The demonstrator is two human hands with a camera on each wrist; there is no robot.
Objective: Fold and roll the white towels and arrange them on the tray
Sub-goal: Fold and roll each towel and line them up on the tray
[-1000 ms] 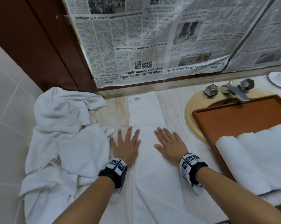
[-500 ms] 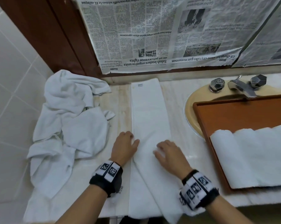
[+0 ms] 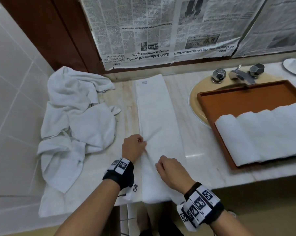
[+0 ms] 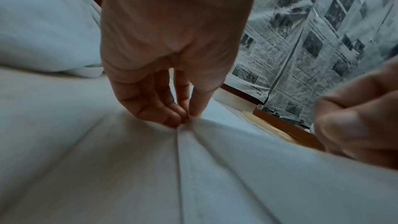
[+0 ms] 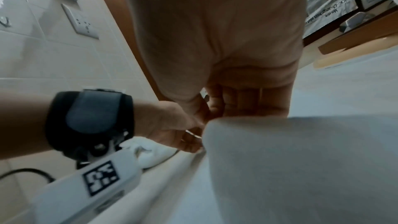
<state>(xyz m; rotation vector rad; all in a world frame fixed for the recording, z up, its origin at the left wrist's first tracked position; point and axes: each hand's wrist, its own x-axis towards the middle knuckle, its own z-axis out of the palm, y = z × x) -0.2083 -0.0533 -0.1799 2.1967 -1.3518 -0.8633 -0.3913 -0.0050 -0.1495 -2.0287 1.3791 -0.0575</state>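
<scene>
Both hands are now curling where a second ago they were lying flat and spread on the folded towel, and they are drawing back toward the near edge of the desk. From the head view, I am seeing the folded towel (image 3: 158,133) running as a long narrow strip straight away from me, its far end by the newspaper-covered wall (image 3: 160,31) and its near end hanging just over the desk (image 3: 186,103) edge. My left hand (image 3: 134,147) is sitting at the strip's left edge and is the farther forward of the two; my right hand (image 3: 169,172) is nearer me, on top of the cloth, so the right is closer to the near end where I judge the roll should start. The tray (image 3: 246,99) is lying well off to the right over the sink, with rolled towels (image 3: 263,133) already in it, and the loose pile of towels (image 3: 72,125) is lying to the left. In the left wrist view, the left hand (image 4: 170,67) is pinching a small ridge of towel between thumb and fingertips (image 4: 172,111), creases fanning out from the pinch. In the right wrist view, the right hand (image 5: 237,83) is curling its fingers (image 5: 241,98) over a raised fold of the towel (image 5: 301,168), apparently gripping it, though the tips are hidden behind the cloth.
</scene>
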